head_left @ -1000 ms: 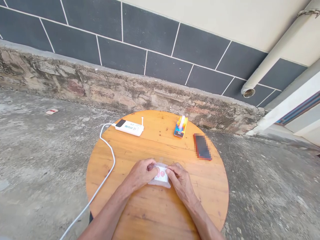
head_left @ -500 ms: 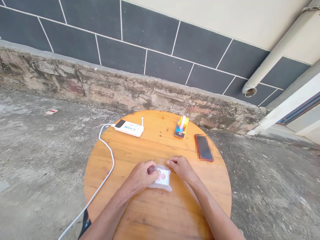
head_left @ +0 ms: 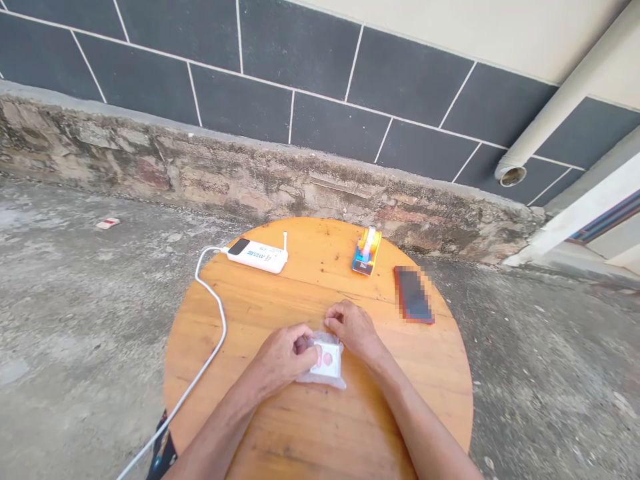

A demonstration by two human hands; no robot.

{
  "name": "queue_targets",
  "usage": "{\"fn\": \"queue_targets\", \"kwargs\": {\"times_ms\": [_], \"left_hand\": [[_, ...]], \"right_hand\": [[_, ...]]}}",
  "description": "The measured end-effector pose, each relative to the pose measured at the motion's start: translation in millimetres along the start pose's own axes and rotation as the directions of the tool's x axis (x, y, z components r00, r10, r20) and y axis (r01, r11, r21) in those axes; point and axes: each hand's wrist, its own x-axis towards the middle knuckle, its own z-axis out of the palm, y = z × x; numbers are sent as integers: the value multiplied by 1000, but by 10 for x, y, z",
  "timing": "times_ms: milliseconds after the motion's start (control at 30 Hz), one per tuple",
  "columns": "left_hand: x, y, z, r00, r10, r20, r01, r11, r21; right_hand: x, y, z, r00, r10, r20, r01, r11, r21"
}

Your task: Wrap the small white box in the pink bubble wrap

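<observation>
A small white box with pink print, wrapped in clear bubble wrap (head_left: pixel 327 363), lies flat on the wooden table (head_left: pixel 240 320). My left hand (head_left: pixel 287 357) grips its left side, thumb on top and curled fingers at the far left edge. Just past the far edge of the wrap is my right hand (head_left: pixel 350 327), its thumb and forefinger pinched together near my left fingertips. A faint see-through strip, like clear tape, runs at that pinch; it is mostly hidden by the fingers.
Farther back stands a yellow and blue tape dispenser (head_left: pixel 367 252). A phone with a red edge (head_left: pixel 415 295) lies right of it. At the back left is a white power strip (head_left: pixel 257 256), its cord (head_left: pixel 223 320) running down the table's left side. A wall (head_left: pixel 320 180) rises behind.
My right hand has moved slightly left and away from me, its pinch now closer to my left fingers. My left hand keeps its grip on the wrapped box. The view has shifted slightly.
</observation>
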Motion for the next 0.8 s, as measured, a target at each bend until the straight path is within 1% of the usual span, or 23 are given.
{"fn": "queue_targets", "kwargs": {"times_ms": [167,367,533,800], "left_hand": [[-10,13,-2,1000,-11,14,11,1000,-5],[-17,23,-6,999,-25,21,25,999,-24],[-12,18,-6,999,-31,26,31,999,-10],[-14,16,-3,999,-34,33,34,999,-10]], "right_hand": [[-13,-23,5,999,-50,-17,51,998,23],[-36,26,-17,995,-95,-26,96,994,50],[-26,57,-6,994,-98,-42,99,995,16],[-44,-19,28,987,-158,-29,157,987,-24]]}}
